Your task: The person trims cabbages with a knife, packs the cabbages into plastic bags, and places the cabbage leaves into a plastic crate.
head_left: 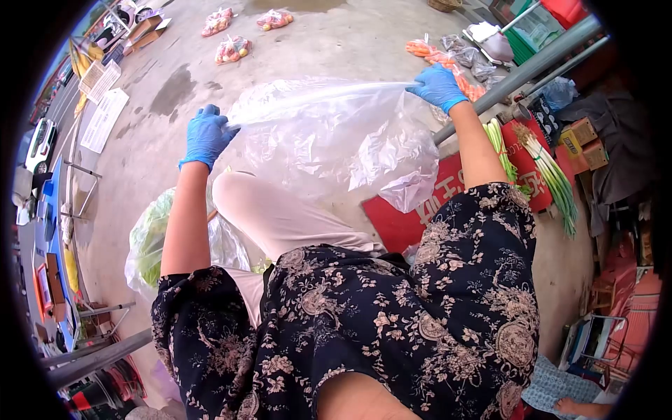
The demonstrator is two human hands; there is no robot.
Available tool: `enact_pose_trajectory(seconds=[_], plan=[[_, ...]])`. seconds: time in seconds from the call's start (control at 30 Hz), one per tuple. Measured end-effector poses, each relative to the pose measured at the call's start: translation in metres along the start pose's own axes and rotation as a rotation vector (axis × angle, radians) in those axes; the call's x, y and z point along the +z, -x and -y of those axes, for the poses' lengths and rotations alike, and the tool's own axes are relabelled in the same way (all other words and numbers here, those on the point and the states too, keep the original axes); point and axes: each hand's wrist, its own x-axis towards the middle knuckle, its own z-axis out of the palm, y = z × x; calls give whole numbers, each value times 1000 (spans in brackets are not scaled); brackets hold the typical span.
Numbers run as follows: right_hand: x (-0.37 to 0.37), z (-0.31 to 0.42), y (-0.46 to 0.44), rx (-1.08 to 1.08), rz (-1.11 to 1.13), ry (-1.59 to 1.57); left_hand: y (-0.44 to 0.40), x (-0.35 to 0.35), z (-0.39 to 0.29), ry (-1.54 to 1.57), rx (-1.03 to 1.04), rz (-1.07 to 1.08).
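A large clear plastic bag (329, 140) is stretched out in front of my knees. In a blue glove, my left hand (208, 136) pinches the bag's left corner with bent fingers. My right hand (439, 88), gloved in blue too, grips the far right end of its edge, so the rim between them is pulled nearly straight. The rest of the bag hangs down in crumpled folds. Beside my left forearm, another clear bag (155, 238) holds leafy green vegetables, partly hidden by my arm and leg.
Leeks or green onions (549, 168) lie on a red sign (455, 189) at right. Bagged carrots (437, 54) lie beyond my right hand, near a metal pole (535, 70). Several bags of fruit (232, 49) rest on the concrete ahead. A blue table (56, 252) stands far left; another person's hand (565, 404) shows lower right.
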Motion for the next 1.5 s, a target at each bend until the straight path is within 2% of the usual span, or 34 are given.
enact_pose_trajectory(seconds=[0.03, 0.07, 0.13, 0.17, 0.23, 0.27, 0.33, 0.37, 0.4, 0.43, 0.47, 0.5, 0.53, 0.6, 0.67, 0.73, 0.77, 0.87, 0.9, 0.93, 0.97, 1.0, 1.07, 1.17, 1.2, 1.27, 1.37, 1.5], plan=[[-1, -4, 0, -59, -100, 43, 2, 7, 6, -64, 112, -156], [-2, -9, 0, -117, -200, 88, 1, 12, 11, 116, 81, -120], [-16, -9, 4, -40, -304, 192, -3, 5, 8, 476, 18, -55], [-24, -9, 5, -3, -361, 245, -5, 2, 7, 540, -93, 12], [-59, 21, 11, -98, -691, -1, -9, -27, -16, 660, -319, 147], [-70, 43, 18, -146, -848, -130, -13, -29, -22, 676, -327, 98], [-61, 93, 44, -71, -741, -729, -17, -21, -32, 711, -341, -1], [-56, 122, 63, -15, -492, -799, -19, -7, -34, 681, -350, -59], [-32, 141, 72, 4, -62, -1016, -13, -18, -53, 680, -362, -77], [-2, 156, 73, 62, 340, -995, -9, -18, -68, 636, -346, -119], [26, 164, 68, 133, 522, -960, -3, -16, -81, 591, -329, -157], [57, 170, 64, 206, 706, -920, 6, -15, -96, 556, -226, -158], [95, 172, 56, 410, 708, -1189, 15, -15, -112, 521, -123, -157], [180, 168, 32, 843, 668, -1714, 34, -18, -151, 475, 45, 0], [198, 171, 14, 934, 583, -2109, 49, 3, -180, 443, 326, 210], [193, 175, 5, 869, 544, -2325, 64, 24, -185, 732, 648, 294], [189, 175, 2, 816, 533, -2394, 72, 29, -182, 833, 652, 434], [168, 168, -4, 635, 519, -2501, 67, -17, -160, 804, 241, 526], [158, 165, -5, 572, 517, -2514, 60, -39, -151, 927, 90, 445], [151, 161, -7, 515, 523, -2533, 55, -54, -142, 971, 57, 157], [144, 157, -8, 458, 525, -2538, 48, -62, -132, 1101, -171, 104], [138, 156, -8, 418, 539, -2545, 43, -76, -125, 932, -149, -149], [131, 156, -8, 353, 561, -2551, 23, -84, -104, 416, 115, -325], [120, 158, -8, 261, 602, -2551, 4, -80, -106, 221, 288, -248], [116, 160, -8, 233, 618, -2550, 1, -79, -109, 224, 311, -110], [112, 161, -8, 186, 644, -2546, -6, -61, -113, 265, 306, -106], [106, 163, -7, 106, 681, -2539, -12, -56, -118, 613, 81, 111], [94, 158, -15, -34, 695, -2455, -13, -17, -110, 907, 44, -11]])
